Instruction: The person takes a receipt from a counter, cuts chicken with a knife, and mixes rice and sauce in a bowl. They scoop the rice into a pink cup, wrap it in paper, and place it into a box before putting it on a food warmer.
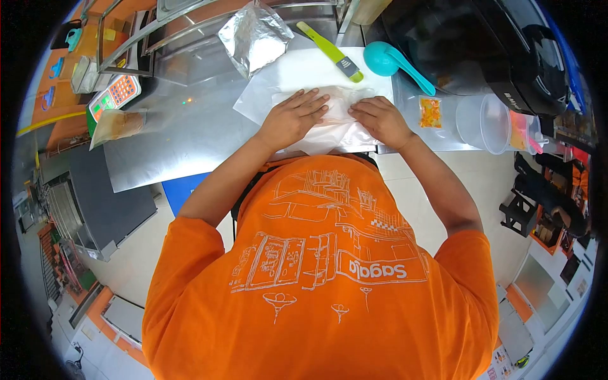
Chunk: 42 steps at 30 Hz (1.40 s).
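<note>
Orange T-shirt, seen from above, with white line drawings and upside-down lettering, apparently "Sagala". Beyond it, left hand [294, 120] and right hand [381, 121] laid over a thin, crinkled whitish sheet [316, 139], at the near edge of a steel tabletop [183, 136]. Left hand laid flat with fingers slightly spread; right hand bent at the fingers, thumb hidden, so cannot tell whether pinching the sheet. Palms down on either side, probably to hold such light material flat and stop it sliding.

Just beyond, on a white surface [304, 63], a lime-green utensil [326, 47] with a grey band, its marks too small to read. To the left, silver foil [255, 39] and, farther off, a device with orange keys [119, 95]. To the right, a turquoise ladle [380, 59], a small orange-filled packet [430, 112], clear tubs [494, 123] and a glossy black appliance [468, 47] with pale brand lettering, not legible with certainty.
</note>
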### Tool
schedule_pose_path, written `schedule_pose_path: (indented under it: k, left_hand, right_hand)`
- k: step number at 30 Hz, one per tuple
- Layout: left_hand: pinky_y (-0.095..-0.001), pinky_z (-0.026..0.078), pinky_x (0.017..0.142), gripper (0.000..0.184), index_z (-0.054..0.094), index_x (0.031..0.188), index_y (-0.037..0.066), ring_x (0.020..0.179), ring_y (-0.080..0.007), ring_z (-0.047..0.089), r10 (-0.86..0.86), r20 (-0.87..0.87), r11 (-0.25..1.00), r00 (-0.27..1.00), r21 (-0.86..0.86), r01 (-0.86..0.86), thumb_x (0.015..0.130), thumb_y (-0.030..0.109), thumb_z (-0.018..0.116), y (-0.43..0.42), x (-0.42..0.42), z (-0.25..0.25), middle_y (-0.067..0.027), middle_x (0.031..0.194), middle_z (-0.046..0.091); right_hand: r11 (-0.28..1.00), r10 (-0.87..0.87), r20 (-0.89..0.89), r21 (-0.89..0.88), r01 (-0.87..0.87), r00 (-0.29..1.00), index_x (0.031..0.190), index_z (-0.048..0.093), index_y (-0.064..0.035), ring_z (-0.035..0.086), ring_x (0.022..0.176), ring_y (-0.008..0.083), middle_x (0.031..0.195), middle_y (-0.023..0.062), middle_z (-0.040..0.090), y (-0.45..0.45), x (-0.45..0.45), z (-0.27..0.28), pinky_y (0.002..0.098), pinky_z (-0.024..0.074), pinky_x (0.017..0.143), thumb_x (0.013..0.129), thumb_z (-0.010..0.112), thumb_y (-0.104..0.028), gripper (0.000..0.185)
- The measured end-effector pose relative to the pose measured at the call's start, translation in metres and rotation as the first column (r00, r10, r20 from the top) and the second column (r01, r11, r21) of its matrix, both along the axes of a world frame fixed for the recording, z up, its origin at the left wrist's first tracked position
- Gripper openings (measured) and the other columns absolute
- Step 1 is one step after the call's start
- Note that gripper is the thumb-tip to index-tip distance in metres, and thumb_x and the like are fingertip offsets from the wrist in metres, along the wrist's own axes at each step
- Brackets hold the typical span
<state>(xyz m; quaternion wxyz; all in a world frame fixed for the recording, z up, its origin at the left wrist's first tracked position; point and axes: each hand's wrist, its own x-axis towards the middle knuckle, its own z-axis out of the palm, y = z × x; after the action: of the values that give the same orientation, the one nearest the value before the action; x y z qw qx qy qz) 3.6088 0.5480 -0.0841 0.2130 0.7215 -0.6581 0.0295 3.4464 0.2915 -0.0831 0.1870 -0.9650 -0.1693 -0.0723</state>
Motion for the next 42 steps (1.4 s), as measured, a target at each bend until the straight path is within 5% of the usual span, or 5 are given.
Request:
schedule_pose_path:
  k: [12, 24, 27, 29, 42]
  left_hand:
    - [-0.0435, 0.043, 0.115, 0.038, 0.070, 0.126, 0.011, 0.138, -0.0254, 0.052, 0.012, -0.091, 0.999, 0.996, 0.031, -0.009, 0.090, 0.024, 0.070, -0.001, -0.004, 0.001, -0.0019, 0.146, 0.058]
    - [-0.0381, 0.047, 0.111, 0.036, 0.071, 0.124, 0.012, 0.136, -0.0244, 0.054, 0.015, -0.079, 0.999, 0.997, 0.033, -0.013, 0.088, 0.020, 0.071, -0.001, 0.000, 0.003, 0.0000, 0.144, 0.060]
    - [-0.0345, 0.053, 0.102, 0.039, 0.071, 0.124, 0.012, 0.128, -0.0238, 0.060, 0.008, -0.080, 1.000, 0.997, -0.011, -0.009, 0.086, 0.019, 0.073, 0.000, -0.001, 0.002, -0.0018, 0.139, 0.064]
    - [-0.0348, 0.055, 0.091, 0.033, 0.073, 0.114, 0.010, 0.111, -0.0231, 0.065, 0.127, -0.168, 0.983, 0.978, -0.108, -0.146, 0.083, 0.020, 0.075, 0.003, -0.005, 0.001, -0.0027, 0.123, 0.069]
    - [-0.0406, 0.056, 0.065, 0.015, 0.073, 0.095, 0.008, 0.065, -0.0285, 0.067, 0.287, -0.397, 0.956, 0.872, 0.175, -0.235, 0.088, 0.022, 0.074, 0.026, 0.015, 0.001, -0.0088, 0.087, 0.072]
  right_hand:
    - [0.857, -0.306, -0.350, 0.304, 0.416, 0.886, 0.111, 0.068, -0.0054, 0.065, 0.101, 0.0343, 0.112, 0.0128, 0.067, 0.010, 0.030, 0.018, 0.0419, 0.0518, 0.088, 0.082, 0.075, -0.008, 0.031]
    - [0.904, -0.390, -0.449, -0.020, 0.427, 0.804, 0.101, 0.075, -0.0090, 0.065, 0.101, 0.0318, 0.091, 0.0085, 0.072, 0.007, 0.052, 0.023, 0.0415, 0.0535, 0.089, 0.073, 0.079, -0.014, 0.028]
    - [0.911, -0.380, -0.338, 0.025, 0.412, 0.861, 0.094, 0.072, -0.0086, 0.064, 0.099, 0.0287, 0.092, 0.0061, 0.069, 0.015, 0.039, 0.014, 0.0431, 0.0530, 0.087, 0.077, 0.075, -0.012, 0.017]
    - [0.933, -0.330, 0.038, -0.139, 0.332, 0.943, 0.091, 0.068, -0.0073, 0.062, 0.095, 0.0271, 0.093, 0.0059, 0.064, 0.027, 0.026, 0.013, 0.0456, 0.0528, 0.083, 0.080, 0.067, -0.010, 0.011]
    - [0.924, -0.345, 0.116, -0.135, 0.359, 0.931, 0.105, 0.068, 0.0023, 0.063, 0.089, 0.0283, 0.096, 0.0128, 0.062, 0.037, 0.006, -0.014, 0.0382, 0.0555, 0.079, 0.082, 0.063, -0.009, 0.026]
